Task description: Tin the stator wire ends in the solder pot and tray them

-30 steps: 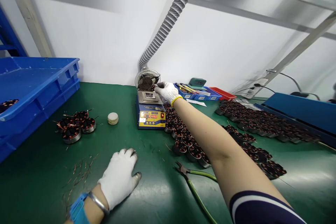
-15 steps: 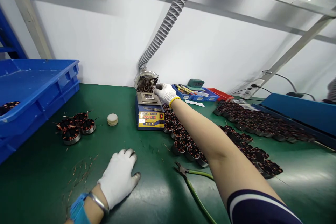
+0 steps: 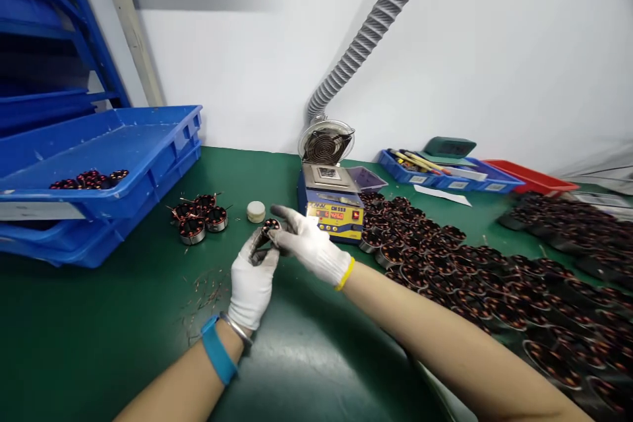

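Note:
A small copper-wound motor stator is between my two gloved hands, in front of the solder pot. My left hand has its fingers curled round the stator from below and the left. From the right, my right hand grips it with thumb and fingers, its index finger stretched out above. Part of the stator is hidden by the gloves' dark fingertips. Just behind the hands stands a small round white-topped tin. A small cluster of stators with loose wire ends lies to the left.
Rows of stators cover the right side of the green table. Stacked blue crates stand at the left, stators inside. A grey hose rises behind the pot. Wire clippings lie near my left wrist. Pen trays sit behind.
My right hand has come back from the solder pot toward the left. My left hand has lifted off the table and closed round the stator. The view has turned left.

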Available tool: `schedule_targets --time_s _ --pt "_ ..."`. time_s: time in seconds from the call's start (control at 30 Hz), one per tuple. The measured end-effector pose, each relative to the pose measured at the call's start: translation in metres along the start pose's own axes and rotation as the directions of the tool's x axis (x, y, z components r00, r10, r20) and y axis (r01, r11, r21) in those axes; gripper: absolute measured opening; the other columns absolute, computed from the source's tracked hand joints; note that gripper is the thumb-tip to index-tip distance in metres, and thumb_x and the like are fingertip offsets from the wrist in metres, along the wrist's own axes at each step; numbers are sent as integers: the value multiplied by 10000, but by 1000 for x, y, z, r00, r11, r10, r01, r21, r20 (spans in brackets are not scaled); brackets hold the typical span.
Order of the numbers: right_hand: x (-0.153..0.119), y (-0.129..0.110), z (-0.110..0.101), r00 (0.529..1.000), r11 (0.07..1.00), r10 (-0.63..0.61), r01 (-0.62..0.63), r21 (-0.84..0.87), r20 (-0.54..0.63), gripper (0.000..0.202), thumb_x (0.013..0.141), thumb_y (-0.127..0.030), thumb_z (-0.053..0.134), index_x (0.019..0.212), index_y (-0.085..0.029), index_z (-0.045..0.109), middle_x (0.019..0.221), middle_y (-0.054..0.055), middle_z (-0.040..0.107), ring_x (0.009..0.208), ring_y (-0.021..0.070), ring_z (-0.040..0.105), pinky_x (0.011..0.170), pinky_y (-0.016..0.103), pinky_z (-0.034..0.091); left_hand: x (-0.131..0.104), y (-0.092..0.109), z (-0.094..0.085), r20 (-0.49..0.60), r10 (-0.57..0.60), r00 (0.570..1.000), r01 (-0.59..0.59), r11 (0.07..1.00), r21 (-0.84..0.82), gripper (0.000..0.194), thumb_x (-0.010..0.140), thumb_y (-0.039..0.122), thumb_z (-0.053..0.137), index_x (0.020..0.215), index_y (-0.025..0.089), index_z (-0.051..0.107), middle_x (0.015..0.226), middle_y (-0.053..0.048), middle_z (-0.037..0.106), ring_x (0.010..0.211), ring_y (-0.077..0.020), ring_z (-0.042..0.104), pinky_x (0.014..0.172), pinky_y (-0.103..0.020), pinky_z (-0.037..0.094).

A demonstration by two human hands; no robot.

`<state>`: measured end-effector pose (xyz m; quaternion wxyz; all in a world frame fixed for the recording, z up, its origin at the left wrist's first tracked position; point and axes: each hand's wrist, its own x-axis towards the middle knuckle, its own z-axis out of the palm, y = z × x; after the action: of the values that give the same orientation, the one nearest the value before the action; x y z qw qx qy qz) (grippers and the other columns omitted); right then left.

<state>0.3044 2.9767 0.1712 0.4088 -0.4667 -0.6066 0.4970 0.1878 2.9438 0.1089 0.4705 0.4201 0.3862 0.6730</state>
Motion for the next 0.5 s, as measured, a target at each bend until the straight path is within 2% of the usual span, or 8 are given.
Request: schedule_targets --time_s 0.07,0.17,0.37,0.5 --pt "-5 9 1 999 997 -34 37 -66 37 565 710 -342 746 1248 -240 606 883 17 691 746 175 632 645 280 538 3 1 -3 -14 3 1000 -4 1000 -3 479 744 356 708 1142 103 623 1192 -154 669 1067 -237 649 996 -383 494" --pt "-6 13 -9 993 994 -41 52 -96 112 500 708 -354 753 1182 -228 658 871 7 695 730 162 625 644 256 527 5 -2 -9 40 1 999 -1 1000 -2 440 781 382 682 1123 108 645 1200 -147 668 1105 -243 631 1028 -401 467" --pt "-13 9 -23 981 997 29 -16 -70 190 442 761 -434 698 1124 -182 679 798 23 673 665 140 598 586 228 507 11 -12 -15 119 -22 993 14 998 66 444 832 409 624 1159 109 639 1244 -140 645 1167 -243 593 1073 -413 421" --pt "-15 9 -23 973 994 90 -76 -74 211 440 817 -405 640 1192 -175 640 794 28 657 650 119 589 594 217 511 13 -15 -17 131 -17 991 7 997 74 488 810 455 638 1149 105 654 1228 -142 654 1157 -254 598 1066 -415 425"
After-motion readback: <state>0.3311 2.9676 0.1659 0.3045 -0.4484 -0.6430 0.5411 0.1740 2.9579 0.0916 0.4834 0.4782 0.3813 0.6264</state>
